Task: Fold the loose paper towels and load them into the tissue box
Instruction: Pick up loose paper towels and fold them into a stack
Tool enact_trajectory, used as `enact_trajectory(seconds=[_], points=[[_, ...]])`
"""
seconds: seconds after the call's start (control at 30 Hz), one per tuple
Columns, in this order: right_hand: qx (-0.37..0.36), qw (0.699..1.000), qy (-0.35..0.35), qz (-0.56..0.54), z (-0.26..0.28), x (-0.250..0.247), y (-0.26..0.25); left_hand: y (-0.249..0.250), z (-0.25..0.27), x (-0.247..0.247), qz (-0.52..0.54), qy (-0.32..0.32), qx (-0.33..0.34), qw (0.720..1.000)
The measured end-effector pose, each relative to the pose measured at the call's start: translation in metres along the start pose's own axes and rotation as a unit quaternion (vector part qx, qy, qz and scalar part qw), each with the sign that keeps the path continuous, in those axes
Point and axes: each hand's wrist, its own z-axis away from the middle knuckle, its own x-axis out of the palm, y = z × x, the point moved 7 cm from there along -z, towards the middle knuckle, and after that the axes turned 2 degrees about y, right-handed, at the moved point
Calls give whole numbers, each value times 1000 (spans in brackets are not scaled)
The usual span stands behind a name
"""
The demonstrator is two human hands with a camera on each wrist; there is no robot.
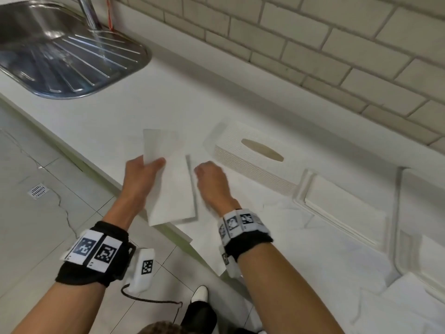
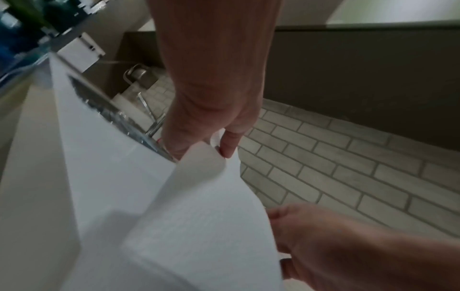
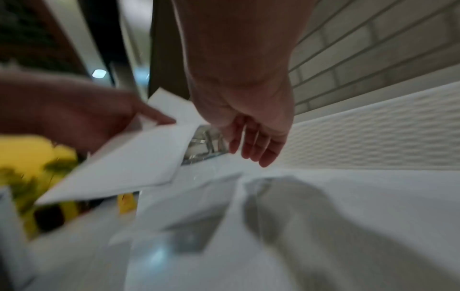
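A steel sink [image 1: 72, 56] sits far left on the white bench [image 1: 183, 97]. The left hand [image 1: 142, 174] pinches a folded paper towel [image 1: 173, 186] above the bench edge. The right hand [image 1: 212, 182], fingers relaxed, holds nothing. The tissue box [image 1: 252, 157] stands just right, loose towels [image 1: 325, 249] beyond.

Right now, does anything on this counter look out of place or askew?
Yes: a loose white paper towel overhangs the white counter's front edge below the right hand. More sheets lie scattered. The white woven-texture tissue box sits upright, apparently undamaged.
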Motion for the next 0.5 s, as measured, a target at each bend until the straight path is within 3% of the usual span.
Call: enact_trajectory(seconds=[0.1, 0.17, 0.3, 0.4, 0.5], points=[[-97, 980, -131, 115, 3, 48, -12, 8, -6, -9, -47, 7, 27, 999], [-133, 957, -159, 204, 1, 59, -16, 8, -6, -13, -53, 10, 24, 998], [-143, 935, -136, 294, -5, 50, -19, -1, 1, -9, -28, -3, 7, 1000], [-123, 945, -123, 276, -9, 43, -17, -10, 2, -6, -5, -6, -14, 1000], [-114, 966, -54, 226, -13, 27, -17, -18, 3, -3, 47, -27, -51, 997]])
